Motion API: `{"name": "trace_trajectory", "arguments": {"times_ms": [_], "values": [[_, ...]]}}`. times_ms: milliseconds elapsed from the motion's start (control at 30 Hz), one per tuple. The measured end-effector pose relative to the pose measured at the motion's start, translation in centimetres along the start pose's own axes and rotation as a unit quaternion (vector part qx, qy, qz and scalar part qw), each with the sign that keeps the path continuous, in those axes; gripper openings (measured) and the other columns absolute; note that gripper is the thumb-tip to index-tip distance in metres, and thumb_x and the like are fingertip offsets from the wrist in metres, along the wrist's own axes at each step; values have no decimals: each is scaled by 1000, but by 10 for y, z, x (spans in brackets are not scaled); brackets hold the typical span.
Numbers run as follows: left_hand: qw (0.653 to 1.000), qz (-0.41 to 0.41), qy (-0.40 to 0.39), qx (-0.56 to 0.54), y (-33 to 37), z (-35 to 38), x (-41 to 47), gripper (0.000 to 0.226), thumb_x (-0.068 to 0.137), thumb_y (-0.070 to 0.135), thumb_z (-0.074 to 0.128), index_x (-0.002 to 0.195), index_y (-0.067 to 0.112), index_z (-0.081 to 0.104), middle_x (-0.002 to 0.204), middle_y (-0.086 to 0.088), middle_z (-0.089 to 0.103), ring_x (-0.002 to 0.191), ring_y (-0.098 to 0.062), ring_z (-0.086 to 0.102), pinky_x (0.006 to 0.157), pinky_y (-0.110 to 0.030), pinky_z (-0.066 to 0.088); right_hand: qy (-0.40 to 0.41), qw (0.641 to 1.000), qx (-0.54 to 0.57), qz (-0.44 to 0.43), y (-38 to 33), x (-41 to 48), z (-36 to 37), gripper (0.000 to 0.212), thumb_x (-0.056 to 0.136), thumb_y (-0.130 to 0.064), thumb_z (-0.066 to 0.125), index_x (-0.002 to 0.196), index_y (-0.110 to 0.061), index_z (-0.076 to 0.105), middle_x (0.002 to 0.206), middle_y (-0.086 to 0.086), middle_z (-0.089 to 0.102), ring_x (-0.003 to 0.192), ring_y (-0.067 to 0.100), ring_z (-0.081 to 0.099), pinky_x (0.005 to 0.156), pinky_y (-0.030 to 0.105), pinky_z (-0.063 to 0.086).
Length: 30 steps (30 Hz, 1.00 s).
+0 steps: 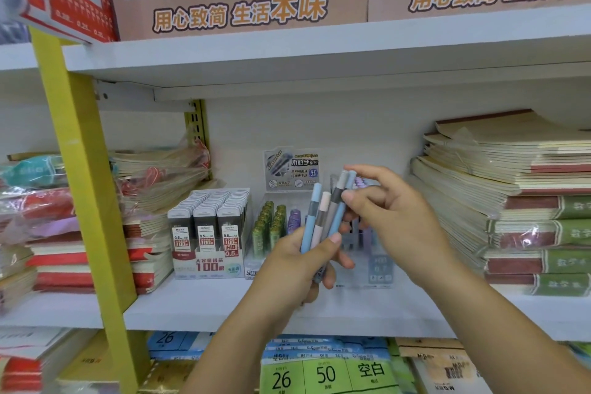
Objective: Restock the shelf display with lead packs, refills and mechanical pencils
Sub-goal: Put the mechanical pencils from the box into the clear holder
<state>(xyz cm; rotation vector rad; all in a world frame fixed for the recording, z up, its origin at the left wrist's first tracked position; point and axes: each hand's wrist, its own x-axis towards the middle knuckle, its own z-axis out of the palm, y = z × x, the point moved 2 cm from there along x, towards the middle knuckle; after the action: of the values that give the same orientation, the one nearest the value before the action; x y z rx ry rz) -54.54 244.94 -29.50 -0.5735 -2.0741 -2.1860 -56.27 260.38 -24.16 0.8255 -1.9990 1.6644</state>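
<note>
My left hand (299, 262) grips a bunch of several mechanical pencils (319, 221), pale blue, pink and grey, held upright in front of the shelf. My right hand (380, 201) pinches the tops of a grey and a blue pencil (343, 195) in that bunch. Behind the hands stands a clear display box (380, 269) with green lead tubes (270, 227) and purple ones (294, 217). To its left is a box of black 0.5 HB lead packs (209, 230). The display's right side is partly hidden by my hands.
Stacks of notebooks (518, 201) fill the shelf's right side, and wrapped notebooks (64, 227) its left. A yellow upright post (83, 169) crosses the left. The white shelf board (208, 304) has bare room in front of the displays. Paper pads (323, 368) lie below.
</note>
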Motion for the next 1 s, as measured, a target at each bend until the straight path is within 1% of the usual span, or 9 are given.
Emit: {"name": "trace_trajectory", "arguments": {"times_ms": [100,167,300,467,567,733,800,900,1000], "values": [[1000,-9,16,14,-3,0,2,22,99,35,55,114,20,63,89,-6,76,54,-11,57,38,-18,28,53,998,37,2,0,3,-5,23,93,-17,61,110,-32,59,78,1,74,73,12,68,61,18,51],[999,-18,34,19,-7,-4,3,23,102,37,49,114,19,59,87,-5,75,50,-11,52,38,-18,29,102,993,55,-20,0,7,-16,22,95,-14,58,109,-31,57,81,2,75,72,13,69,58,19,52],[997,-27,68,17,-14,-17,5,23,103,35,47,110,15,57,79,-2,71,43,-9,40,37,-19,27,159,983,32,-85,-6,7,-39,30,96,-15,55,104,-44,55,84,-2,74,81,11,71,60,17,51],[996,-19,79,31,-18,-17,7,21,103,34,48,106,16,59,74,1,70,42,-10,37,37,-20,26,154,981,-71,-93,1,7,-50,35,95,-16,54,105,-49,53,86,-5,71,88,8,67,72,22,53],[996,-15,87,23,-19,-16,9,22,104,33,48,105,14,59,65,4,66,39,-8,35,36,-20,25,134,979,-137,-69,13,8,-49,33,93,-17,58,108,-46,55,87,-7,67,80,1,61,67,11,45],[995,-19,96,14,-20,-15,9,18,103,33,50,98,22,64,73,-1,68,42,-10,35,37,-21,25,103,973,-203,-46,27,8,-47,27,90,-15,64,108,-35,57,82,-9,64,76,-2,57,66,7,43],[995,-21,96,22,-21,-15,8,22,102,36,50,91,25,66,72,-3,66,42,-10,35,37,-21,25,112,971,-205,-48,29,10,-48,27,88,-17,67,104,-35,57,78,-9,63,74,-1,58,65,10,44],[995,-17,90,32,-20,-14,7,22,103,34,48,99,17,61,61,5,63,39,-8,34,35,-21,26,125,965,-224,-58,29,10,-48,31,85,-21,71,101,-39,51,73,-8,62,68,3,59,62,19,47],[995,-17,84,44,-18,-12,6,28,104,35,46,99,10,58,50,10,57,35,-6,31,34,-20,25,134,950,-272,-79,27,8,-45,41,84,-25,72,97,-49,42,71,-8,60,66,6,59,57,21,45]]}}
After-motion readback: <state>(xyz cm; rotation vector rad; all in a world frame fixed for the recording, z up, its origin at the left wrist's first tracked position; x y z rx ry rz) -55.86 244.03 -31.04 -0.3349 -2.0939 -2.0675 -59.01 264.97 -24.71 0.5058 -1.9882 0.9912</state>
